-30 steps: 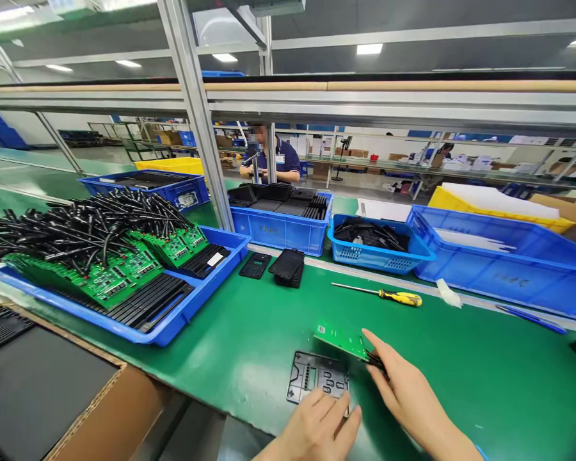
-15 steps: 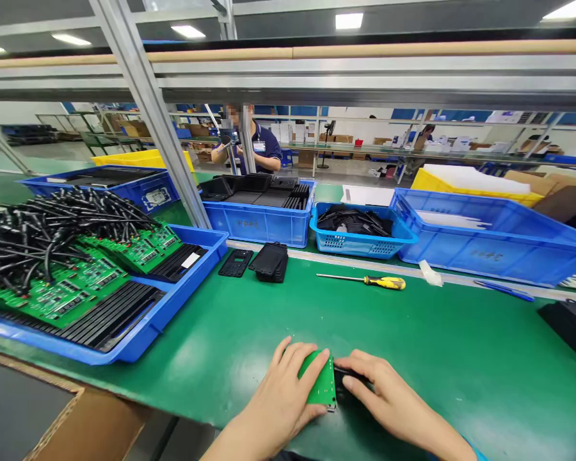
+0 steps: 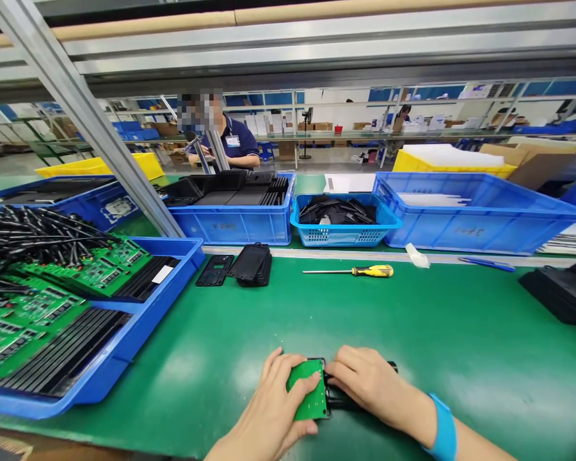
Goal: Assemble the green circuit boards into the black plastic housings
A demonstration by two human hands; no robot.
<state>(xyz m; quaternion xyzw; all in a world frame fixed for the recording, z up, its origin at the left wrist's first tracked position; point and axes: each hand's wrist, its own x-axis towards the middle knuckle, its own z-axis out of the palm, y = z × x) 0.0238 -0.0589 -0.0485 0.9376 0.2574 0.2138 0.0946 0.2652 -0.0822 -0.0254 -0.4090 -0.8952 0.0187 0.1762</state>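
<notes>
Near the front of the green bench, my left hand [image 3: 281,397] is closed around a green circuit board [image 3: 308,398], its fingers lying across the top. A thin black rim, perhaps a case half, shows along the board's far and right edges. Black cables [image 3: 340,403] run from the board's right edge and pass under my right hand [image 3: 362,378]. That hand, with a blue band at the wrist, pinches a cable close to the board; its fingertips are partly hidden. Beyond the hands lie a yellow-handled screwdriver [image 3: 372,271] and a stack of black case parts [image 3: 252,265].
On the left, a blue tray [image 3: 146,320] bears circuit boards with cables and black plates. A blue bin [image 3: 230,224], a light blue basket [image 3: 345,237] and a larger blue bin [image 3: 475,224] line the back. A dark bundle [image 3: 559,291] lies right. A person [image 3: 237,137] works opposite.
The view has swung to the right. My right hand has moved up against the board's right edge, where the cables now show below it. My left hand keeps its hold on the board.
</notes>
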